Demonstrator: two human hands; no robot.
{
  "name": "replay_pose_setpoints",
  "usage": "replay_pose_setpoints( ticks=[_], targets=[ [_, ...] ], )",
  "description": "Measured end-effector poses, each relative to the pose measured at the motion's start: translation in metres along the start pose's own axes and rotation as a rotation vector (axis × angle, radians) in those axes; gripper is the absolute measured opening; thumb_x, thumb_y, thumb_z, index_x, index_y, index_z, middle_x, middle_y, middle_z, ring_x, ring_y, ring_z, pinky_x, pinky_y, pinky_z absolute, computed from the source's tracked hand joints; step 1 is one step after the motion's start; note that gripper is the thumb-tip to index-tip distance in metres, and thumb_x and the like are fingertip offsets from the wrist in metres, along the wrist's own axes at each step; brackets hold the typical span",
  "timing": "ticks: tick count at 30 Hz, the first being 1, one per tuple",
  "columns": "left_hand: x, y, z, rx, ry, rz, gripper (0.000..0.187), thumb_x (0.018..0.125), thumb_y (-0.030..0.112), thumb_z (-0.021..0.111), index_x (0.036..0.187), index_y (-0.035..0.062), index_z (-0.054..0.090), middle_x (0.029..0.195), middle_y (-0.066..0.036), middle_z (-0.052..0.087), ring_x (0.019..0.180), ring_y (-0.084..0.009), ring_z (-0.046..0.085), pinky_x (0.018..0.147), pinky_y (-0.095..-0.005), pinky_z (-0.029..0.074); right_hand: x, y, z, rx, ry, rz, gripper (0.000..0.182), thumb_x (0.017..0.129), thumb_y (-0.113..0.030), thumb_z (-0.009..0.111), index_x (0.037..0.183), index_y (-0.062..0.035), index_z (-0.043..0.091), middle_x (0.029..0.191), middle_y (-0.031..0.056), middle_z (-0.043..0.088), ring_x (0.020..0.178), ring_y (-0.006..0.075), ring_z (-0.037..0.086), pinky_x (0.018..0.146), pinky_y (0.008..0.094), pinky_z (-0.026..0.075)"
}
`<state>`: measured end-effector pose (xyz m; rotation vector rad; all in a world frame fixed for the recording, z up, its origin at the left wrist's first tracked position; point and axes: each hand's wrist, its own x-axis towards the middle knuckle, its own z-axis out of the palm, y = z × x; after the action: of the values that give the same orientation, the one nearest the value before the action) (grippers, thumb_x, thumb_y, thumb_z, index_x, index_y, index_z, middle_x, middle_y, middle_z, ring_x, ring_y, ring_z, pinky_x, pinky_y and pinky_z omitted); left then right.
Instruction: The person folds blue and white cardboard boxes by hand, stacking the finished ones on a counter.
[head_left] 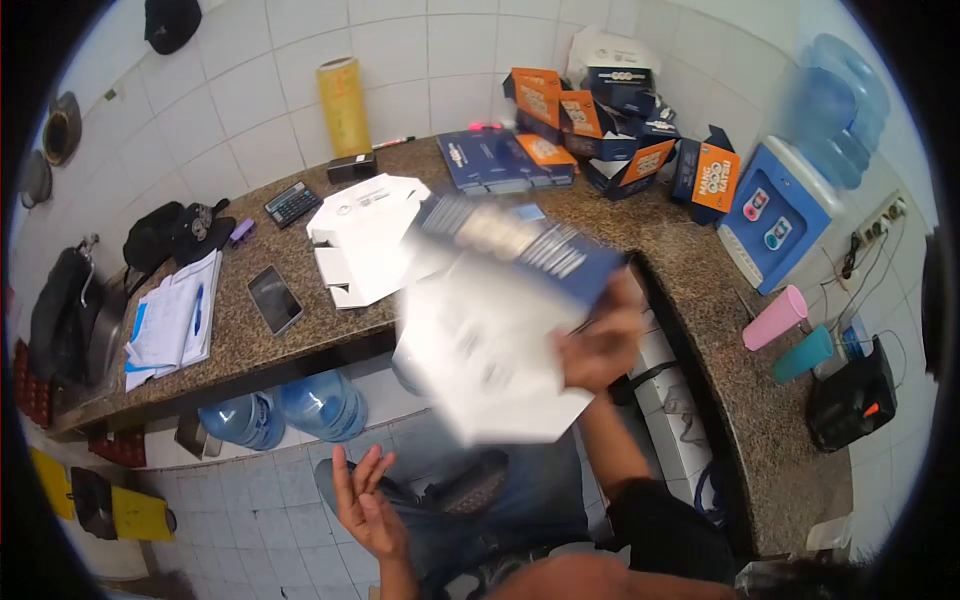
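My right hand [608, 338] grips a partly folded cardboard box [500, 355] by its right edge, above my lap. Its white inside faces up, while a dark blue printed panel [540, 250] stands along the far side; motion blurs it. My left hand [368, 500] is held up at lower left, fingers spread, with nothing in it. Just beyond the held box, a flat white box blank [365, 240] lies on the granite counter [350, 325]. Farther back is a stack of flat blue blanks [490, 165].
Folded orange and blue boxes [600, 125] are heaped at the back corner. A water dispenser [780, 215], a pink cup [775, 318] and a teal cup [803, 354] stand at right. A phone [274, 300], calculator [292, 204] and notebook [175, 318] lie at left. Water jugs [322, 405] sit below.
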<state>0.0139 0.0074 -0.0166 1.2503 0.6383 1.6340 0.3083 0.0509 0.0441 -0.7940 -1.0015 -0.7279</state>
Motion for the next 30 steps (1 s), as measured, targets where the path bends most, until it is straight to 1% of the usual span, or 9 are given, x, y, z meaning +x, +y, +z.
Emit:
replay_pose_setpoints(
  ticks=[4, 7, 9, 14, 18, 21, 24, 26, 30],
  targets=[
    [0.009, 0.003, 0.007, 0.07, -0.15, -0.1, 0.059, 0.099, 0.019, 0.053, 0.146, -0.0093, 0.034, 0.12, -0.024, 0.064, 0.102, -0.0298, 0.067, 0.095, -0.0406, 0.051, 0.186, 0.075, 0.01, -0.482, 0.221, -0.494, 0.024, 0.088, -0.011, 0.071, 0.107, 0.0017, 0.064, 0.12, 0.0188, 0.06, 0.122, 0.0285, 0.051, 0.103, 0.039, 0.042],
    [0.007, -0.007, 0.012, 0.111, -0.234, -0.161, 0.054, 0.098, 0.014, 0.054, 0.145, -0.0073, 0.038, 0.116, -0.021, 0.067, 0.097, -0.0257, 0.069, 0.09, -0.0362, 0.052, 0.241, 0.205, -0.001, -0.898, 0.075, -0.459, 0.021, 0.094, -0.023, 0.063, 0.097, -0.0037, 0.071, 0.108, 0.0188, 0.068, 0.11, 0.0373, 0.06, 0.09, 0.0409, 0.047],
    [0.017, -0.024, 0.019, 0.065, -0.255, -0.131, 0.051, 0.098, 0.012, 0.054, 0.144, -0.0066, 0.041, 0.115, -0.021, 0.068, 0.096, -0.024, 0.069, 0.088, -0.0342, 0.052, 0.211, 0.216, -0.02, -0.706, -0.181, -0.006, 0.02, 0.091, -0.018, 0.063, 0.103, -0.0054, 0.073, 0.113, 0.022, 0.068, 0.115, 0.0365, 0.06, 0.092, 0.0419, 0.048],
    [0.077, -0.062, 0.048, 0.321, -0.374, 0.081, 0.036, 0.095, 0.008, 0.059, 0.13, -0.0004, 0.058, 0.107, -0.016, 0.072, 0.093, -0.0201, 0.071, 0.087, -0.0316, 0.052, -0.022, 0.186, -0.07, -0.465, -0.614, 0.331, 0.022, 0.089, -0.006, 0.055, 0.102, -0.0019, 0.072, 0.104, 0.0187, 0.071, 0.096, 0.0305, 0.069, 0.085, 0.0396, 0.053],
    [0.188, -0.111, 0.074, 0.82, -0.539, 0.356, 0.047, 0.086, 0.023, 0.071, 0.128, 0.004, 0.06, 0.119, -0.02, 0.066, 0.114, -0.0352, 0.063, 0.1, -0.0427, 0.047, -0.203, 0.084, -0.105, 0.031, -1.051, 1.001, 0.021, 0.091, -0.002, 0.057, 0.106, -0.0016, 0.071, 0.107, 0.0107, 0.072, 0.099, 0.0208, 0.067, 0.088, 0.0352, 0.053],
    [0.261, -0.179, 0.071, 1.115, -0.613, 0.481, 0.063, 0.083, 0.038, 0.074, 0.133, 0.0036, 0.056, 0.135, -0.019, 0.057, 0.129, -0.0355, 0.05, 0.108, -0.0422, 0.039, -0.265, 0.019, -0.121, 0.296, -1.384, 0.972, 0.028, 0.101, -0.022, 0.056, 0.118, -0.0041, 0.067, 0.112, 0.0093, 0.071, 0.106, 0.018, 0.065, 0.093, 0.0345, 0.051],
    [0.301, -0.194, 0.07, 1.271, -0.884, 0.169, 0.063, 0.078, 0.043, 0.077, 0.13, 0.0095, 0.061, 0.134, -0.017, 0.059, 0.121, -0.036, 0.057, 0.106, -0.0416, 0.043, -0.288, -0.008, -0.136, 0.361, -1.523, 1.082, 0.027, 0.101, -0.021, 0.056, 0.119, -0.0051, 0.067, 0.113, 0.0091, 0.071, 0.106, 0.0184, 0.065, 0.093, 0.0339, 0.051],
    [0.314, -0.173, 0.077, 1.321, -1.098, 0.152, 0.045, 0.082, 0.036, 0.073, 0.121, 0.0127, 0.069, 0.123, -0.016, 0.066, 0.113, -0.0352, 0.062, 0.1, -0.0414, 0.047, -0.301, 0.002, -0.148, 0.447, -1.714, 1.008, 0.027, 0.099, -0.022, 0.059, 0.12, -0.0056, 0.067, 0.112, 0.0085, 0.071, 0.103, 0.0185, 0.066, 0.091, 0.033, 0.05],
    [0.342, -0.175, 0.08, 1.105, -1.126, 0.284, 0.017, 0.085, 0.015, 0.063, 0.093, 0.0044, 0.072, 0.093, -0.02, 0.07, 0.091, -0.0394, 0.067, 0.083, -0.0463, 0.052, -0.296, 0.004, -0.146, 0.276, -1.547, 1.298, 0.028, 0.098, -0.023, 0.062, 0.12, -0.0057, 0.066, 0.112, 0.0078, 0.071, 0.099, 0.0188, 0.066, 0.088, 0.0325, 0.051]
  ],
)
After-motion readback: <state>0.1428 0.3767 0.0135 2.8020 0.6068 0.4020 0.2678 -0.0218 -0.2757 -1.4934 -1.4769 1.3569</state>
